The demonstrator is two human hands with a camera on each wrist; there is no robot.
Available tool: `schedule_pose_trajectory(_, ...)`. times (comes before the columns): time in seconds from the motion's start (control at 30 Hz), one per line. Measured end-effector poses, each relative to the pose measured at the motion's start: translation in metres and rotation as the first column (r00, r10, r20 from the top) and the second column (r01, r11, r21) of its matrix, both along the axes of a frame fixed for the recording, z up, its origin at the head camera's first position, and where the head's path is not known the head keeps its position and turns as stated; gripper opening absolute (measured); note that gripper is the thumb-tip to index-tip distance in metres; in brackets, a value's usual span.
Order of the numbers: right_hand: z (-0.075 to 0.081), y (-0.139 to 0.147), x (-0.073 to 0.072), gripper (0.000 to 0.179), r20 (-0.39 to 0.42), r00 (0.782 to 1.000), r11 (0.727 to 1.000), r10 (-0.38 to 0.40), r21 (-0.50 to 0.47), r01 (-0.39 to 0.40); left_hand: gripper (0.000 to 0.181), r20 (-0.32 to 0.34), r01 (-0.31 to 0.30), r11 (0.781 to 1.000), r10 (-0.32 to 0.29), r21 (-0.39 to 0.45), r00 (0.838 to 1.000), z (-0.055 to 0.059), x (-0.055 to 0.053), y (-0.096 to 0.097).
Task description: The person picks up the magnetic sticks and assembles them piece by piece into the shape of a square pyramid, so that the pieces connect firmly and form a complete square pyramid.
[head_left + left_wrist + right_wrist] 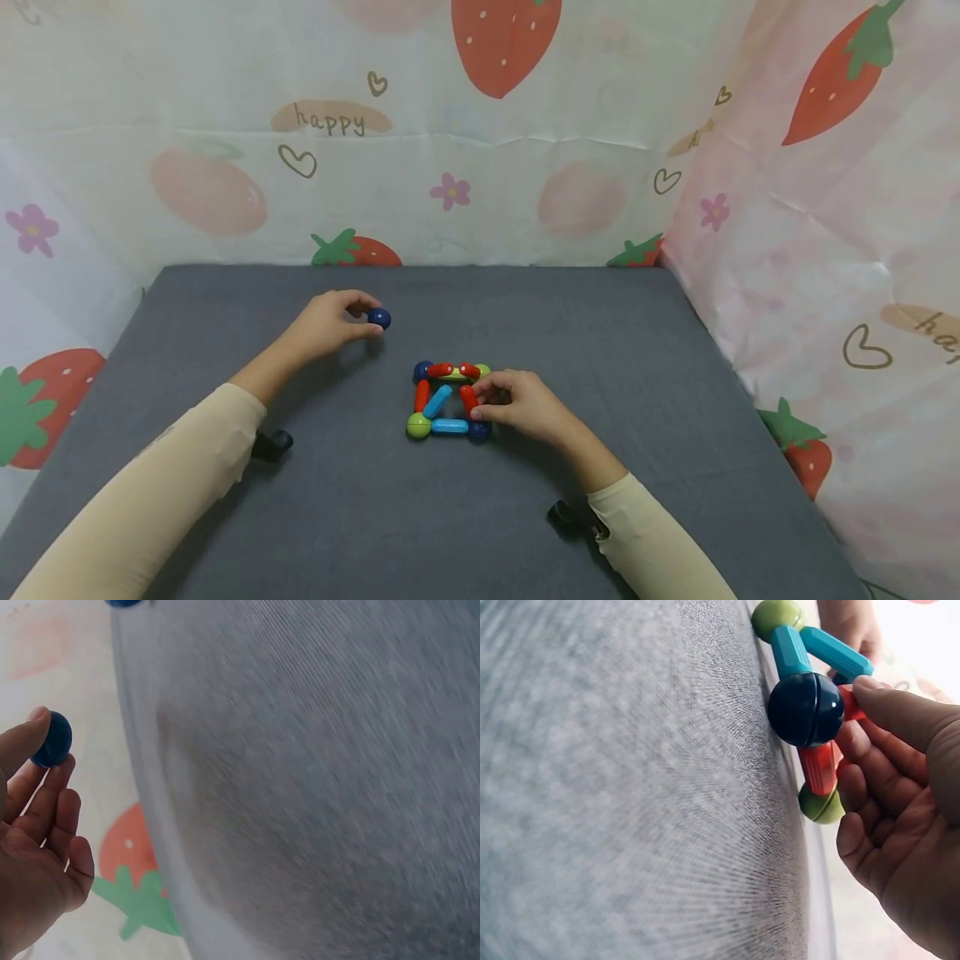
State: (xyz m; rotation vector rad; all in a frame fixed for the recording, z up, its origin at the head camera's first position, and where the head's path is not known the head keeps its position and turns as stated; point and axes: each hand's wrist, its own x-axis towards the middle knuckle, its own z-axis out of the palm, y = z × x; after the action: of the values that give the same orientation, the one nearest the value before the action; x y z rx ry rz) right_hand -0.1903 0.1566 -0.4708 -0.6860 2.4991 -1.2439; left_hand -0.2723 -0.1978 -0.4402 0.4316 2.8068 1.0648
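Note:
A dark blue ball [380, 317] is pinched between the thumb and fingers of my left hand [330, 321], above the cloth beyond the frame. My right hand [521, 404] pinches a red rod [468, 398] that rises from the navy ball [480, 431] at the near right corner. That frame is square, made of magnetic rods and balls. A light blue rod [450, 427] forms its near side, ending at a green ball [418, 426], from which another blue rod [437, 402] slants up. Two red rods [441, 369] lean inward at the back, over a yellow-green rod [453, 377].
Dark grey cloth [360, 517] covers the tabletop. Strawberry-printed curtains [495, 150] stand at the back and both sides. Black wrist-camera mounts stick out below each sleeve, the left one [272, 446] low over the cloth.

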Motion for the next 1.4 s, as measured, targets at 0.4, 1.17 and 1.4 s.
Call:
schedule_pose_trajectory(0.4, 0.002, -0.001, 0.001, 0.022, -0.003, 1.000, 1.000, 0.001, 0.000, -0.001, 0.040, -0.015, 0.082, 0.996, -0.081, 0.041, 0.997, 0.021, 0.020, 0.032)
schedule_pose_trajectory(1.17, 0.001, 0.000, -0.001, 0.024, 0.002, 1.000, 1.000, 0.008, -0.006, -0.008, 0.033, -0.015, 0.211, 0.973, -0.211, 0.092, 0.977, 0.020, 0.049, 0.078)
schedule_pose_trajectory(1.4, 0.002, 0.000, 0.000, 0.023, 0.001, 1.000, 1.000, 0.009, -0.004, -0.009, 0.034, -0.023, 0.268, 0.959, -0.267, 0.095, 0.963, 0.013, 0.052, 0.087)
